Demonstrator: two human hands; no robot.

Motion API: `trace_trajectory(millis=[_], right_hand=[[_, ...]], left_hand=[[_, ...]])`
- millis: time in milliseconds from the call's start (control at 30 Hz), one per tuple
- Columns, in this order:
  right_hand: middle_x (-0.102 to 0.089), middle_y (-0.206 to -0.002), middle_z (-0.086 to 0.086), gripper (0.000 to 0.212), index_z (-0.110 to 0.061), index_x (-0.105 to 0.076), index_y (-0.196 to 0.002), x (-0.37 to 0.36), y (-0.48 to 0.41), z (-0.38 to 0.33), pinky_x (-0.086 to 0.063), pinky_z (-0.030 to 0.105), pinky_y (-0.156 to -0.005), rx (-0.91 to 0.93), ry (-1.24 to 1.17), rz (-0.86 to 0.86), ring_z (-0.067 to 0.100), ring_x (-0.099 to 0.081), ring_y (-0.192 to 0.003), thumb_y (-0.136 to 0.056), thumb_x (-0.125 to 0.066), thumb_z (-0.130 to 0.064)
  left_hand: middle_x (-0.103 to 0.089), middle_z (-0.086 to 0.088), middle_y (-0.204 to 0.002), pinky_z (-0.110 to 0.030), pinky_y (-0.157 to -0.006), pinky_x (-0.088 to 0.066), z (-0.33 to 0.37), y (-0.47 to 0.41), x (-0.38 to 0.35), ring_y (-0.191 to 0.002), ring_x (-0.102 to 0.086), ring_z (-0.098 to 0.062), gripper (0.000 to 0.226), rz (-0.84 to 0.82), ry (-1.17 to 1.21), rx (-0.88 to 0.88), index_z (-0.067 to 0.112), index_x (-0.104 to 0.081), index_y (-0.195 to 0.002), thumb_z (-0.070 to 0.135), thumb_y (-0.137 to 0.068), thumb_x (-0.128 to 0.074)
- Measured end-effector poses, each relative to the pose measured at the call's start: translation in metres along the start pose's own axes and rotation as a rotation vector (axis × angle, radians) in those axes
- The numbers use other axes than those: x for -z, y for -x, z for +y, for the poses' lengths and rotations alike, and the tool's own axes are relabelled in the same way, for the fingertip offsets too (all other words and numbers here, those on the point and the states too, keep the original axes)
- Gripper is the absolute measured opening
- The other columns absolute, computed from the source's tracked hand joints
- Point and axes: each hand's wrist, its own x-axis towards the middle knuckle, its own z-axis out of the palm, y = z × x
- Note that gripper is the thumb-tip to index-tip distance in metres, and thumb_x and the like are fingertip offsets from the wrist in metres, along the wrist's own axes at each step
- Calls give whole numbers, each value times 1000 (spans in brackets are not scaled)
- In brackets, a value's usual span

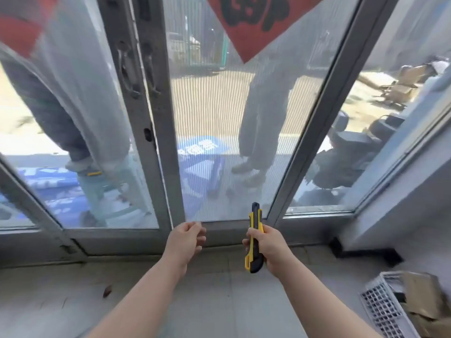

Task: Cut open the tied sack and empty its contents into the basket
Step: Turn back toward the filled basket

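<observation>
Two bare forearms reach forward over the grey tiled floor (207, 301). Left hand (186, 236) has its fingers loosely curled and holds nothing that I can see. Right hand (267, 245) is closed around a yellow and black plastic utility knife (255, 219), which points up and away from the body. I cannot tell if the blade is pushed out. Both hands are near each other but apart.

Beyond them stands a grey metal-framed glass door (156, 142) with a red paper sign (256, 25) on it, and the legs of two persons (263, 123) show outside.

At the lower right is a white plastic lattice basket (380, 303). Brown cardboard pieces (422, 296) already lie in it. The tied sack is not in view, so I think the cutting is not yet begun.

The risk I see is the knife: if the blade is out while the person turns to find the sack, it can touch the free left hand. Also the cardboard takes room in the basket, so the contents may spill on the floor.
</observation>
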Motion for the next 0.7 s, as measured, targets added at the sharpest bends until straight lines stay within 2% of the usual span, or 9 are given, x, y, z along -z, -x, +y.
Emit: trace_trajectory(millis=[100,233,333,500,567,700], right_hand=[[-64,-72,13,8,-4,-59,-88,90,3,-5,-52,35,-61,21,-60,123,23,-64,-69,-91,-55,-11],[-60,-71,12,6,-6,-58,-84,205,10,-4,-52,34,-61,49,-158,300,22,-63,-67,-90,-56,-8],[-59,-69,11,8,-8,-58,-81,280,23,5,-50,32,-55,72,-229,432,20,-63,-63,-89,-57,-7],[-59,-68,10,2,-5,-59,-89,381,62,30,-48,29,-53,64,-359,665,20,-63,-63,-88,-57,-5],[-61,-72,13,6,-2,-60,-93,413,81,42,-49,28,-51,54,-386,760,19,-63,-61,-88,-57,-5],[-59,-68,12,3,-1,-57,-91,467,123,59,-48,27,-47,58,-484,978,21,-58,-59,-88,-56,0]], left_hand=[[-66,-6,-92,-35,-74,-47,5,10,-91,-83,-60,-21,13,-138,-70,-32,14,-62,-91,21,-96,-52],[-65,-7,-90,-37,-78,-47,3,25,-210,-80,-59,-21,15,-308,-149,-40,13,-61,-88,19,-97,-51],[-65,-6,-92,-34,-74,-47,-7,38,-290,-78,-59,-19,13,-444,-204,-43,15,-61,-90,21,-97,-51],[-64,-6,-93,-30,-66,-44,-27,68,-402,-83,-57,-24,14,-674,-318,-25,18,-60,-86,19,-96,-50],[-64,-6,-92,-29,-65,-44,-34,83,-440,-83,-57,-24,15,-754,-373,-24,18,-60,-85,19,-97,-50],[-61,-4,-86,-28,-62,-41,-48,114,-509,-78,-53,-23,20,-930,-482,-31,17,-59,-79,15,-96,-50]])
